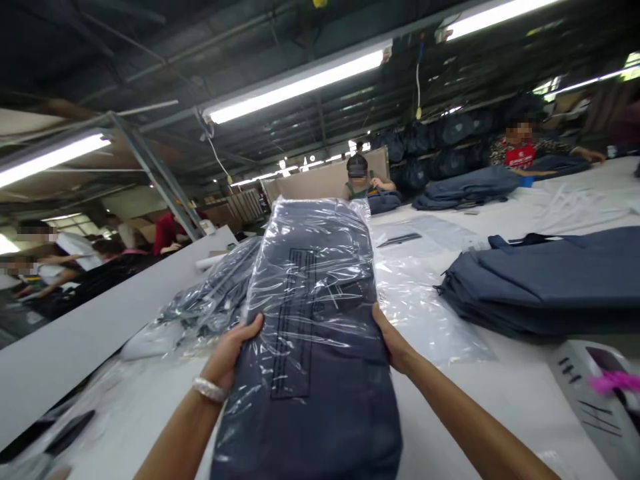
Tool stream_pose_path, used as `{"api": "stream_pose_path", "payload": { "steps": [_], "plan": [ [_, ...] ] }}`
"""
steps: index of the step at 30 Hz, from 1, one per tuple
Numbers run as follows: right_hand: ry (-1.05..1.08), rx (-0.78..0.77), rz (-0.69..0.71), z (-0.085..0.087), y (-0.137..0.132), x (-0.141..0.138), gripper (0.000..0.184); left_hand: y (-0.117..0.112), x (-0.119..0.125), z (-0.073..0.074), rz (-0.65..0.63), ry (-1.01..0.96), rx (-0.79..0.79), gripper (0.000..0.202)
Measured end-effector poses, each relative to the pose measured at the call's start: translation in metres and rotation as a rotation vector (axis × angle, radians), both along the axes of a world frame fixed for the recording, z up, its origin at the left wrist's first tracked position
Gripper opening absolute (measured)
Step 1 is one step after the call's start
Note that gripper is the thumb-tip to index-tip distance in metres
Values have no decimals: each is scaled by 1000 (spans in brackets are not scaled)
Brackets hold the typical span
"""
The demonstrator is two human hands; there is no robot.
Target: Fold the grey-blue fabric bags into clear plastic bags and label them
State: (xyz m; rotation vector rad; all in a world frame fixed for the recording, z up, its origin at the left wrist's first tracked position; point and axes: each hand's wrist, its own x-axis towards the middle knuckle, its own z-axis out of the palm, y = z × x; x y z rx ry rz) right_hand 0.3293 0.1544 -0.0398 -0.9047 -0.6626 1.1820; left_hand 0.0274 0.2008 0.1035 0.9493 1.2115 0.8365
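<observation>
Between my two hands is a dark blue fabric bag, its upper part covered by a clear plastic sleeve. My left hand grips its left edge, thumb on the front face and a silvery bracelet at the wrist. On the opposite edge, my right hand is closed round the side, with most of its fingers hidden behind the bag. The bag is tilted up above the white table. Black stitched lines run down its front.
Plastic-wrapped bags lie to the left. Clear plastic sleeves and a stack of blue bags are on the right, near a grey-white box. Across the table are a person and another in red.
</observation>
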Motion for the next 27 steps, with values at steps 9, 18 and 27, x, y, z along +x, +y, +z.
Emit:
{"api": "stream_pose_path", "payload": {
  "steps": [9,18,27],
  "plan": [
    [-600,-104,197,38,73,61,46,-90,53,-133,242,-331,-88,42],
    [-1057,-107,405,32,125,65,25,-153,97,-199,-954,136,-6,56],
    [-1133,33,150,-39,-9,29,51,-57,31,-160,-375,863,973,40]
  ]
}}
